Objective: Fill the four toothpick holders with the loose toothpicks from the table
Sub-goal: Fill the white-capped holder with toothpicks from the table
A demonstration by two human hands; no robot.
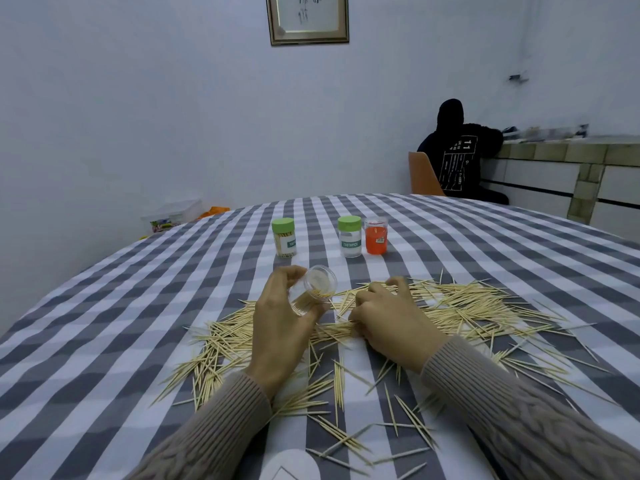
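The toothpicks (450, 306) are scattered all over the checked desk (104, 323). They look super light, stiff and pointy, so I'd pinch a bundle around the middle. The left hand (280, 317) grips a clear holder (313, 289), tilted with its mouth open and a few sticks inside. The right hand (388, 317) is curled down into the pile, looks like gathering some. Three more holders (349, 237) stand further back.
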